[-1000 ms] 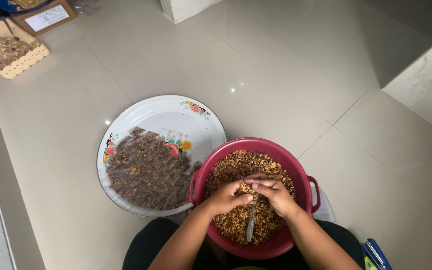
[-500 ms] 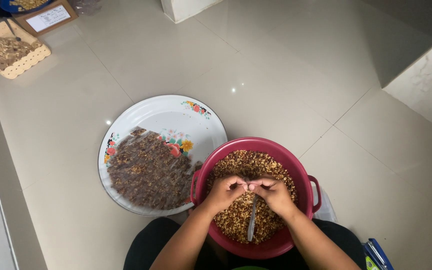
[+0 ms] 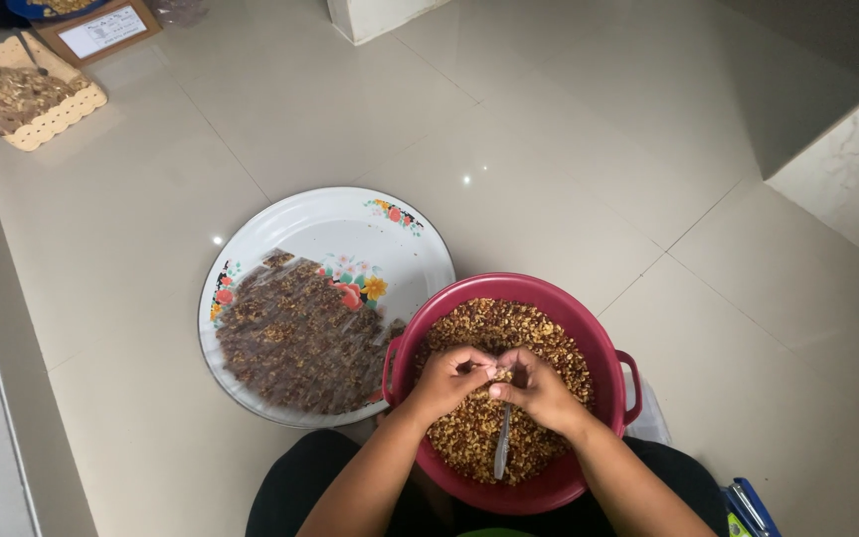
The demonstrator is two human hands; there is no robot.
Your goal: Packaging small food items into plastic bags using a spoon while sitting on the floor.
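Both hands meet over the red basin (image 3: 603, 333) of brown grain mix (image 3: 534, 328) at six o'clock; the left hand (image 3: 446, 381) and right hand (image 3: 539, 390) pinch a small clump (image 3: 498, 375) between fingertips; a spoon (image 3: 502, 447) lies below; the flowered tray (image 3: 350, 224) sits at nine o'clock, touching the basin.

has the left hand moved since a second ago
Yes. The left hand has shifted slightly away from the person, toward the far rim of the red basin, and now meets the right hand higher over the grain.
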